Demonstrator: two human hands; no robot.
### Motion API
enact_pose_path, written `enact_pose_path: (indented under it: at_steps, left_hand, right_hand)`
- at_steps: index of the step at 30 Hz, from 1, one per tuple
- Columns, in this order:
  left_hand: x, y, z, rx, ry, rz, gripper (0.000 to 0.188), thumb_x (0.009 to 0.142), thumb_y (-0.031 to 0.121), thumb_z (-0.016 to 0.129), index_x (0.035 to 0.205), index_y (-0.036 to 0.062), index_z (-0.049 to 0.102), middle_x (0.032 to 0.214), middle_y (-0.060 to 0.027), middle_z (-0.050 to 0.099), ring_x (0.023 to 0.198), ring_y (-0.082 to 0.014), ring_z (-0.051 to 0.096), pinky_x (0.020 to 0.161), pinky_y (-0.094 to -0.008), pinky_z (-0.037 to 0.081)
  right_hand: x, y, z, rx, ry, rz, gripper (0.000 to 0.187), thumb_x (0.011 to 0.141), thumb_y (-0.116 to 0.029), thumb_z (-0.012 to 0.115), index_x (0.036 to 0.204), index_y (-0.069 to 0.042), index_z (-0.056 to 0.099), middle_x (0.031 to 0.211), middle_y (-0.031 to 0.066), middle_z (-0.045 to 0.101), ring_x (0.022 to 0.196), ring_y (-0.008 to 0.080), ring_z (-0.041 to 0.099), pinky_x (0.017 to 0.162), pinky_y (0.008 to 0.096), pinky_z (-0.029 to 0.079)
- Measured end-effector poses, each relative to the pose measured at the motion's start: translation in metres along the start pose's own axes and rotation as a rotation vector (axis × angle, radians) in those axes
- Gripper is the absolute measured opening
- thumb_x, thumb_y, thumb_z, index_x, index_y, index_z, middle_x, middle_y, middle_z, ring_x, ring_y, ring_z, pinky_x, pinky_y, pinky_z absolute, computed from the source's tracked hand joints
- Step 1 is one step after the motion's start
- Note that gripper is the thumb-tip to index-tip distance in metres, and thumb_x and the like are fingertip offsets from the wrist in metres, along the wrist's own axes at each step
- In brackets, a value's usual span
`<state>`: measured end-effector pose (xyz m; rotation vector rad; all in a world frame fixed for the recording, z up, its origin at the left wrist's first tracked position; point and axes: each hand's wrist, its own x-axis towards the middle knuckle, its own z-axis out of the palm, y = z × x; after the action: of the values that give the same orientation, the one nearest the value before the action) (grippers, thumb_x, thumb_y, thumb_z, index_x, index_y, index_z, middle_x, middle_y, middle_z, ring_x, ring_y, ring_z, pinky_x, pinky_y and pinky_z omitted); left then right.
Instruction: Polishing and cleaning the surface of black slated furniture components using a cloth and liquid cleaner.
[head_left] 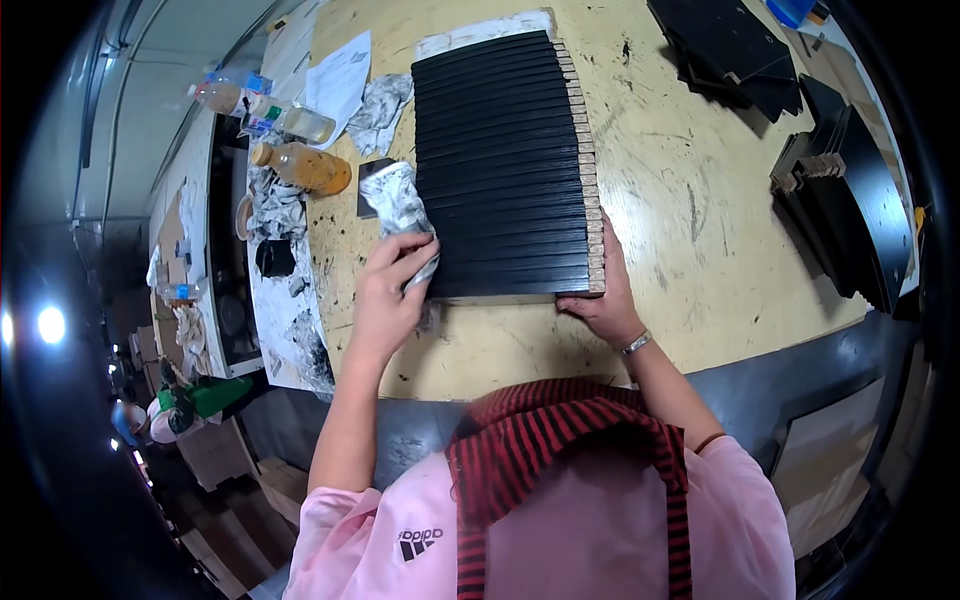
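On desk [690, 260], centre: tight row of black boards [500, 170], right ends bare brown. Left hand [390, 292]: fingers clamped on stained rag [398, 200] at row's left side. Right hand [608, 305]: fingers clamped round near right corner. Wiping seemingly under way; finished share unclear.

Right hand [614, 300], fingers partly hidden by black panels [500, 170]; blue object [790, 10], cut off above; distant person [160, 422], details too small
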<state>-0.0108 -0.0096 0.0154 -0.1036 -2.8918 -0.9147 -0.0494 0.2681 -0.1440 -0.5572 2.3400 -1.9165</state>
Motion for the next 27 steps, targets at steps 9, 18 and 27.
enact_pose_path:
  at_steps: [9,18,27]
  left_hand:
    - [0.001,-0.051,-0.023,-0.026,0.14,-0.353,0.025,0.076,-0.012,0.065,0.097,-0.0026,0.074,0.094,-0.0084,0.07,0.092,-0.0181,0.066,0.085,-0.0288,0.051]
    - [0.086,0.035,0.047,0.3,-0.051,0.405,0.053,0.076,-0.003,0.064,0.127,0.0075,0.063,0.137,-0.0113,0.058,0.124,-0.0355,0.053,0.106,-0.0419,0.043]
    - [0.134,0.016,-0.001,-0.041,0.097,0.147,0.037,0.079,-0.01,0.057,0.111,0.0003,0.073,0.112,-0.0145,0.071,0.103,-0.0233,0.068,0.088,-0.0297,0.052]
  right_hand:
    - [0.0,0.004,0.001,0.017,0.017,-0.013,0.13,0.062,-0.052,0.087,0.157,0.0,0.014,0.161,0.0229,0.023,0.145,0.0398,0.03,0.12,0.0447,0.026]
    - [0.003,-0.003,0.001,-0.012,-0.015,-0.032,0.133,0.062,-0.053,0.088,0.157,0.001,0.012,0.161,0.0231,0.023,0.146,0.04,0.028,0.12,0.0438,0.025]
    - [0.001,-0.001,-0.009,-0.134,-0.024,-0.042,0.133,0.06,-0.048,0.091,0.156,0.003,0.013,0.161,0.0241,0.022,0.146,0.0408,0.028,0.12,0.0449,0.026]
